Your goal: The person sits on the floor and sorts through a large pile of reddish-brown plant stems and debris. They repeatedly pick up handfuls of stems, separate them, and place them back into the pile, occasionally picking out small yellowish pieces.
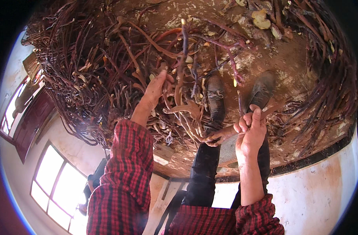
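My left hand is closed around a slim brown root among a tangle of similar ones. Its thumb points up, away from me. My right hand grips a thick, reddish-brown forked root above my legs, with the thumb along its top. From that root's left end, several paler branches run up toward my left hand. A flat brown length sticks out beyond my right fist; whether it belongs to the same root cannot be made out. A taller dark root with a pale cut tip rises beside my left hand.
A large heap of dark roots lies at left, and a bundle of long ones at right. Pale cut pieces lie on the dusty floor. My shoes stand between. Another person is partly visible by the window.
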Demonstrator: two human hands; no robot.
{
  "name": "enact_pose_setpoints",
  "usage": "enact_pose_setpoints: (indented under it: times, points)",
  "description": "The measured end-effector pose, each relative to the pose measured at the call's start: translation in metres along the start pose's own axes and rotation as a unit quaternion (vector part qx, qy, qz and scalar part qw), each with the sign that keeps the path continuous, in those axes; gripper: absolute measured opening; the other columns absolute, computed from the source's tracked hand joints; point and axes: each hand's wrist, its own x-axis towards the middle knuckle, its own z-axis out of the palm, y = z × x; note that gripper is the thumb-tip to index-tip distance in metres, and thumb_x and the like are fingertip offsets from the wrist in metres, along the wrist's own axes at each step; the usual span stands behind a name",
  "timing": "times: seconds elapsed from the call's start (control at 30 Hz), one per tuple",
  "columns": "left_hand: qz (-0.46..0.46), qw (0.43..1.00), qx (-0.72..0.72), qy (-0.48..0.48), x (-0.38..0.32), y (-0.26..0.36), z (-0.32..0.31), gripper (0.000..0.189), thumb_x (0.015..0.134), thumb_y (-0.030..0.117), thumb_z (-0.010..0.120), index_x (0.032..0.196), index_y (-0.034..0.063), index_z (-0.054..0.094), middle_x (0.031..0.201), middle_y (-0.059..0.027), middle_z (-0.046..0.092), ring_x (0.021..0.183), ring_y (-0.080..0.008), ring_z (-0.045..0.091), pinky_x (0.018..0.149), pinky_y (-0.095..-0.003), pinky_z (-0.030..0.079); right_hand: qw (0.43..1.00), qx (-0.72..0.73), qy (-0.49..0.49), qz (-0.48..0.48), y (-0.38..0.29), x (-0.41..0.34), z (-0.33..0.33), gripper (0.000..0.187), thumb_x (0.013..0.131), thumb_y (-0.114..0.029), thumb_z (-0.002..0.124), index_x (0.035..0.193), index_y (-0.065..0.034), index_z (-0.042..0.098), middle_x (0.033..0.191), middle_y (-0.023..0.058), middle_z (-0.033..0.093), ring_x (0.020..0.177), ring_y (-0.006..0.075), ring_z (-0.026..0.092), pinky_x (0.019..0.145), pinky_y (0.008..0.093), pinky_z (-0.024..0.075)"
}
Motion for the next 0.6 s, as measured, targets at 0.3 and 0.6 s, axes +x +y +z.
enact_pose_setpoints:
  times: [0.3, 0.6]
  points:
    - [0.080, 0.956, 0.187, 0.211, 0.034, -0.016, -0.023, 0.030, 0.097, 0.031, 0.052, 0.100, 0.0022, 0.060, 0.079, -0.0047, 0.058, 0.067, -0.0133, 0.055, 0.054, -0.0279, 0.051, 0.999, 0.029, -0.031, 0.030, 0.003, -0.001, 0.001, 0.030, 0.098, -0.035, 0.051, 0.109, -0.0062, 0.048, 0.065, -0.0043, 0.037, 0.052, 0.0063, 0.033, 0.049, 0.0252, 0.0302]
    - [0.150, 0.739, 0.405, 0.517, -0.003, 0.013, -0.160, 0.030, 0.095, 0.032, 0.049, 0.096, 0.0054, 0.063, 0.080, -0.0187, 0.065, 0.077, -0.0380, 0.062, 0.068, -0.0442, 0.047, 0.999, 0.022, 0.035, -0.021, -0.004, 0.003, -0.009, 0.026, 0.099, -0.031, 0.051, 0.108, -0.0068, 0.051, 0.064, -0.0052, 0.034, 0.050, 0.0061, 0.030, 0.046, 0.0236, 0.0274]
